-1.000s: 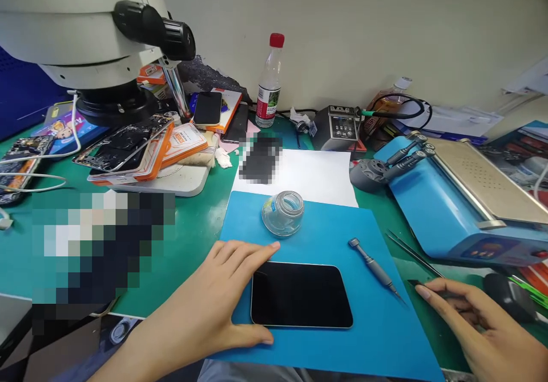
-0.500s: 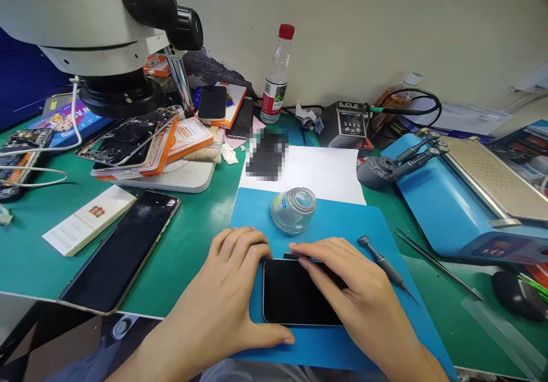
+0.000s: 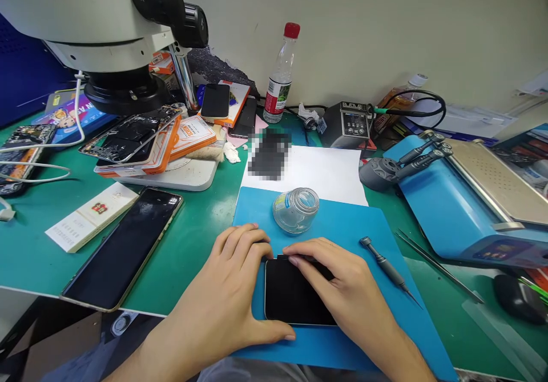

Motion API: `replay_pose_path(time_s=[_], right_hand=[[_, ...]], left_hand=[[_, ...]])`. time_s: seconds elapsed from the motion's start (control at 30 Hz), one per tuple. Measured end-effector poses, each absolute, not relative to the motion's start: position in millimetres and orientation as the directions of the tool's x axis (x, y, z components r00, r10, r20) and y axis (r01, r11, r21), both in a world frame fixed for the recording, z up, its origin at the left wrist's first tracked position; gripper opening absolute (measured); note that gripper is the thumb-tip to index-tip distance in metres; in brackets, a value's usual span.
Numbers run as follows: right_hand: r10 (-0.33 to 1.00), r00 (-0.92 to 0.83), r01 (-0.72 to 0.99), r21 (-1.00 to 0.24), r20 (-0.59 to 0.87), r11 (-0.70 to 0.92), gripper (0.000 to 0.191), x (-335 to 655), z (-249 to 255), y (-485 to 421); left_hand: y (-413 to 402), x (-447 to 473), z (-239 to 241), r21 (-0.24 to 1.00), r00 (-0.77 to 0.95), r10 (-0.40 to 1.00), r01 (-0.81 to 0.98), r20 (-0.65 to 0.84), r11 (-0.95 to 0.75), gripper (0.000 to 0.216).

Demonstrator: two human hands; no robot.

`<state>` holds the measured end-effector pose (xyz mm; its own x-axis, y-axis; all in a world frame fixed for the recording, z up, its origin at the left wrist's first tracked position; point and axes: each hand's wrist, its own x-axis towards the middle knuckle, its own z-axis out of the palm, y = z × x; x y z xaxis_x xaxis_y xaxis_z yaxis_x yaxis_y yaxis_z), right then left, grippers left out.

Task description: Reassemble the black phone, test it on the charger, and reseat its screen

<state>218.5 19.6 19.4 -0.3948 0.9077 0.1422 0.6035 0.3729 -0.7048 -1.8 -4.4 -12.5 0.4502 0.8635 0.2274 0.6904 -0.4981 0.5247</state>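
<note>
A black phone lies face up on a blue mat. My left hand rests at its left end, fingers over the far left corner and thumb along the near edge. My right hand covers the phone's right half, its fingers pinching a thin dark flat tool against the phone's far edge. A small empty glass jar lies on its side just beyond the hands. A grey screwdriver lies on the mat to the right.
A large phone and a white box lie at the left. A microscope stands at the back left, a water bottle and soldering station behind. A blue machine and tweezers are at the right.
My right hand came from the table at the right with the thin tool to the phone's far edge, then slid it left along that edge. My left hand stayed put.
</note>
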Motion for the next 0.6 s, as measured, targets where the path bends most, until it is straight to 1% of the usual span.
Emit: replay_pose_path(time_s=[0.33, 0.43, 0.53, 0.6], right_hand=[[0.905, -0.403, 0.568, -0.738, 0.136, 0.364, 0.02, 221.2, 14.7, 22.5], [0.892, -0.42, 0.555, -0.73, 0.167, 0.398, 0.018, 222.4, 16.0, 21.6], [0.866, -0.453, 0.574, -0.675, 0.21, 0.464, 0.017, 222.9, 16.5, 19.4], [0.839, -0.485, 0.611, -0.589, 0.249, 0.528, 0.017, 222.2, 16.1, 18.0]], left_hand=[[-4.1, -0.1, -9.7, 0.503, 0.461, 0.865, 0.71, 0.197, -0.493, 0.083], [-2.3, 0.3, -10.0, 0.502, 0.465, 0.866, 0.713, 0.182, -0.489, 0.083], [-2.1, 0.5, -9.9, 0.503, 0.468, 0.867, 0.714, 0.174, -0.486, 0.081], [-3.2, 0.4, -9.6, 0.501, 0.47, 0.865, 0.714, 0.175, -0.489, 0.08]])
